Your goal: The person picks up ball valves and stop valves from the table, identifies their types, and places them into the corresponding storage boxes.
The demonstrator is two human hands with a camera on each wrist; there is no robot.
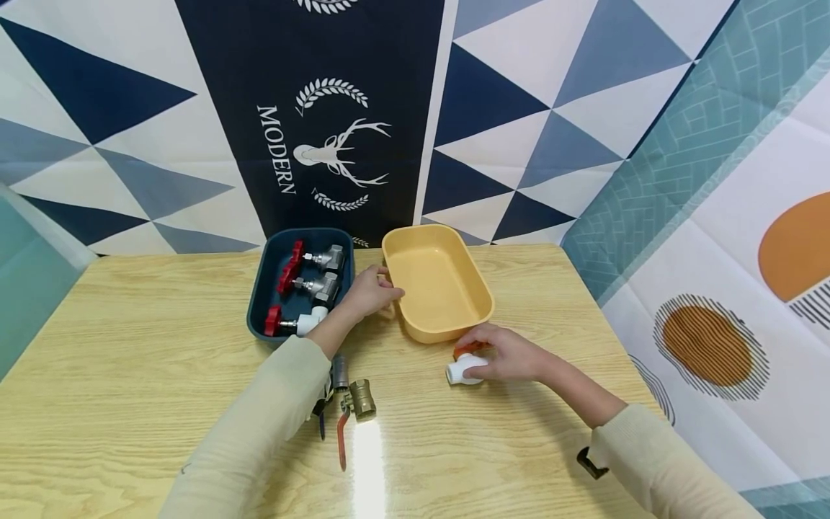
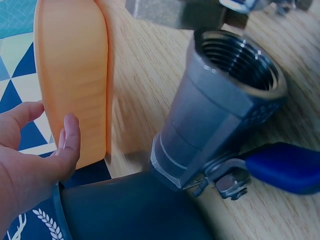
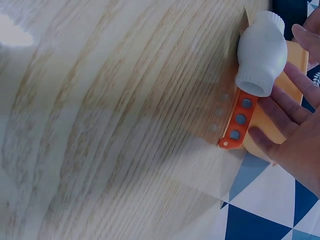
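Note:
My left hand (image 1: pixel 371 292) is at the left wall of a yellow plastic bin (image 1: pixel 447 333), thumb over the rim and fingers along the outside. The left wrist view shows the fingers (image 2: pixel 71 131) bent against the bin's outer wall. Just in front of the yellow bin, my right hand (image 1: pixel 509 353) holds a white plastic ball valve (image 1: pixel 462 370) between thumb and fingers. Its flat orange handle (image 3: pixel 241 120) has several round holes and points toward the bin, low over the tabletop. The palm side of the right hand (image 3: pixel 300 135) faces the valve.
A dark blue bin (image 1: pixel 256 317) with three red-handled valves (image 1: pixel 316 285) stands left of the yellow one. Nearer me lie a brass ball valve (image 1: pixel 363 400) with a red lever and a grey metal valve (image 2: pixel 215 115) with a blue lever. Patterned cloth (image 1: pixel 519 130) hangs behind the table.

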